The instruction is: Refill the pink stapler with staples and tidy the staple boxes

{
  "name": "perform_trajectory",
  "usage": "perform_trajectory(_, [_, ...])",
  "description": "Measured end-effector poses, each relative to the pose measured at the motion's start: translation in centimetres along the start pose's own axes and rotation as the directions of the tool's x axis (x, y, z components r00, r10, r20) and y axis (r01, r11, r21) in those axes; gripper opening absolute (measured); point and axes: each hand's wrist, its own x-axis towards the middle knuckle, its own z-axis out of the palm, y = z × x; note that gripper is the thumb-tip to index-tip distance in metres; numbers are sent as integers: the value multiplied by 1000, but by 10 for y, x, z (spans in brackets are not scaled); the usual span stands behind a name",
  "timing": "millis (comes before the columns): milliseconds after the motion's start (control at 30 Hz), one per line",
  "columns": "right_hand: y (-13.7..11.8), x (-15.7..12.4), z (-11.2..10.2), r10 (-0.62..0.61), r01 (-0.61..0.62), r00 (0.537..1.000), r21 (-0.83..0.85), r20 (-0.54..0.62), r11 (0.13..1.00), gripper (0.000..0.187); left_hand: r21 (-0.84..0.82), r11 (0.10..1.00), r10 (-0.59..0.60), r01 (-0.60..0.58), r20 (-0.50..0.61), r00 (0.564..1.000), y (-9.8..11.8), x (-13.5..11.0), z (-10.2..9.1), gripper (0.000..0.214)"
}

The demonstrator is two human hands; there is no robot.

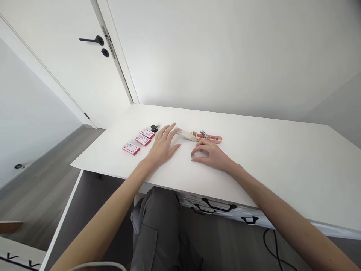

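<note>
My left hand (163,146) is spread above the white desk, its fingertips by the end of a slim cream case (186,134). Whether they touch it I cannot tell. My right hand (210,153) pinches a small grey metallic block (193,156), which looks like a strip of staples, between thumb and fingers just over the desktop. Behind that hand, a coral-coloured tray (216,139) adjoins the cream case and holds small metallic pieces. A shiny silver piece (203,133) leans up at the tray's far side.
Left of my left hand lie three small red-and-white boxes (131,148) in a slanting row. A black and silver object (155,128), perhaps a staple remover, sits behind them. Drawers with black handles (219,205) are under the desk's front edge (197,196). A white door (64,56) stands at the left.
</note>
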Motion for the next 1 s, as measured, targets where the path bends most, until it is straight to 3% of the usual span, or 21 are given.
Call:
perform_trajectory(300, [-1, 1, 2, 36, -35, 999, 81, -4, 996, 20, 0, 1000, 1, -1, 25, 1000, -7, 15, 16, 60])
perform_trajectory(633, [-5, 2, 0, 211, -195, 976, 209, -55, 958, 27, 6, 1000, -15, 14, 39, 999, -6, 13, 21, 51])
perform_trajectory(800, [-3, 3, -2, 324, -266, 942, 403, -84, 876, 34, 0, 1000, -20, 20, 66, 998, -6, 13, 22, 49])
perform_trajectory(1000, [-3, 7, -9, 384, -236, 918, 640, -99, 731, 42, 13, 999, -46, 45, 106, 993, -7, 13, 24, 50])
